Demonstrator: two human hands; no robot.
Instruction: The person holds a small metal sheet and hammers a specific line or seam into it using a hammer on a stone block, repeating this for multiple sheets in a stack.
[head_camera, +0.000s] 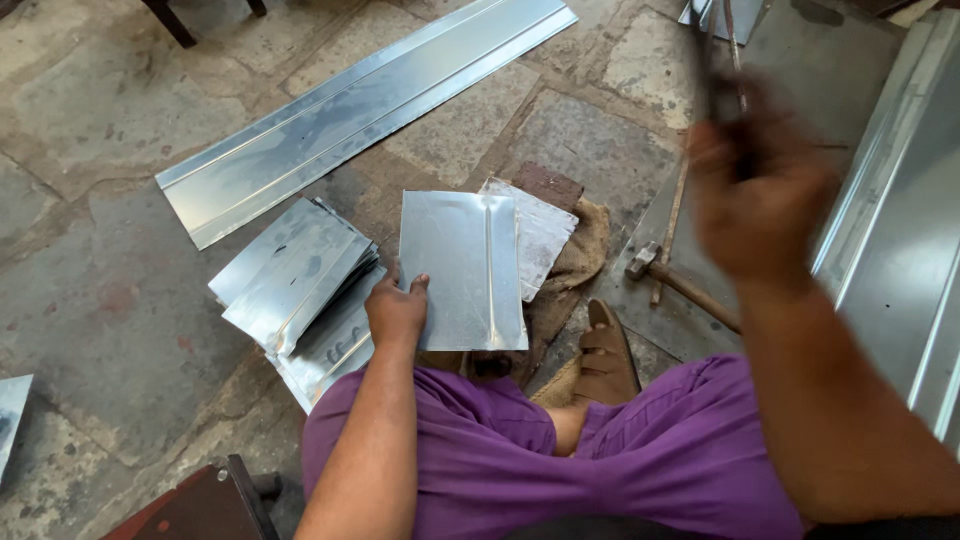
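Seen from above, a seated worker extends the bare left arm forward and down between the knees; the left hand (395, 312) lies palm-down, fingers curled and thumb raised, pressing flat; the right arm rises from the lower right corner, forearm angled upward, wrist cocked; the right hand (757, 200) is lifted high and blurred, fingers closed in a fist; both legs are folded beneath, clad in purple cloth.
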